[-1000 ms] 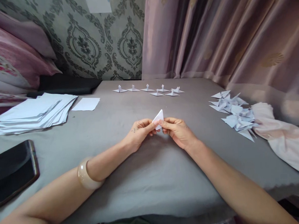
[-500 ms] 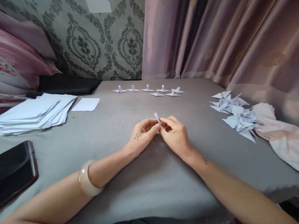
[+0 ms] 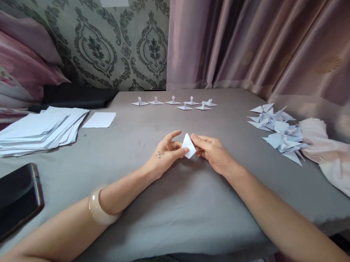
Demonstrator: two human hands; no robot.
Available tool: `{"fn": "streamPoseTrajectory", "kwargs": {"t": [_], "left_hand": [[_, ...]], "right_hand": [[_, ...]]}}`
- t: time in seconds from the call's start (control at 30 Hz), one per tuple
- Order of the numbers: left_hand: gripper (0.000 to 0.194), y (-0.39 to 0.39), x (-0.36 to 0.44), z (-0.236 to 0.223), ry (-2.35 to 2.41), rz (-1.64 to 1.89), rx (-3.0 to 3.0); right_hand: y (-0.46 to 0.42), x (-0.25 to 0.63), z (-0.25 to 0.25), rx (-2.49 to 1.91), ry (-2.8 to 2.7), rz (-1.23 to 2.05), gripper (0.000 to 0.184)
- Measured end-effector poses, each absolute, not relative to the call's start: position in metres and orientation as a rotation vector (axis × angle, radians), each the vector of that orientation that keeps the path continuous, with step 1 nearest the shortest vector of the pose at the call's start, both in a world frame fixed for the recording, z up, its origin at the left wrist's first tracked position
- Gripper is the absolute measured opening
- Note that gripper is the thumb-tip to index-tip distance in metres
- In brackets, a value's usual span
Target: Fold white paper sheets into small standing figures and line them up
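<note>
A small white folded paper (image 3: 188, 146), kite-shaped with its point up, is held above the middle of the cloth. My left hand (image 3: 165, 152) pinches its left side between thumb and fingers, the index finger raised clear of it. From the right, my right hand (image 3: 213, 150) grips the paper's right edge with thumb and fingertips; the fingers behind are partly hidden. Several small folded paper pieces (image 3: 184, 106) with upright middles stand in rows farther back on the table.
A grey cloth (image 3: 132, 210) covers the table. At left lie a stack of white paper (image 3: 38, 131), a single sheet (image 3: 99, 120) and a phone (image 3: 17, 201). Several folded papers (image 3: 281, 130) form a heap at right, against a pale fabric (image 3: 329, 155). Curtains (image 3: 246, 39) hang behind.
The folded paper has turned from nearly edge-on to showing a broad flat face. My right hand has shifted slightly right, and my left index finger has lifted. The view has tilted a little.
</note>
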State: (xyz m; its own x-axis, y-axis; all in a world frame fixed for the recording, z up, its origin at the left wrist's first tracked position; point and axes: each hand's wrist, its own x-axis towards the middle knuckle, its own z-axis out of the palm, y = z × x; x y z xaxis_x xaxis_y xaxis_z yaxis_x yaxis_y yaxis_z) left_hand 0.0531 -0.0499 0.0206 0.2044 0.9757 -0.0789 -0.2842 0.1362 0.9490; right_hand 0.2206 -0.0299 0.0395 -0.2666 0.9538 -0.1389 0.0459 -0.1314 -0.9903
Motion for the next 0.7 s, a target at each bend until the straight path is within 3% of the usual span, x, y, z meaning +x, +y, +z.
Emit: {"fn": "streamPoseTrajectory", "kwargs": {"t": [0.07,0.13,0.3,0.37,0.57,0.7], "left_hand": [[0.086,-0.051,0.054,0.023,0.896,1.092,0.976],[0.081,-0.051,0.054,0.025,0.884,1.06,0.973],[0.035,-0.053,0.052,0.027,0.966,0.944,1.062],[0.026,-0.055,0.052,0.024,1.03,0.943,1.114],[0.036,-0.041,0.052,0.032,1.171,0.95,1.342],[0.028,-0.064,0.038,0.051,1.207,1.362,1.458]], "right_hand": [[-0.028,0.222,0.037,-1.133,-1.356,1.661,0.038],[-0.028,0.221,0.034,-1.124,-1.288,1.651,0.035],[-0.03,0.215,0.03,-1.17,-1.169,1.548,0.032],[-0.031,0.212,0.029,-1.173,-1.163,1.513,0.031],[-0.031,0.205,0.019,-1.18,-1.171,1.423,0.036],[-0.024,0.206,0.011,-1.225,-0.973,1.396,0.041]]}}
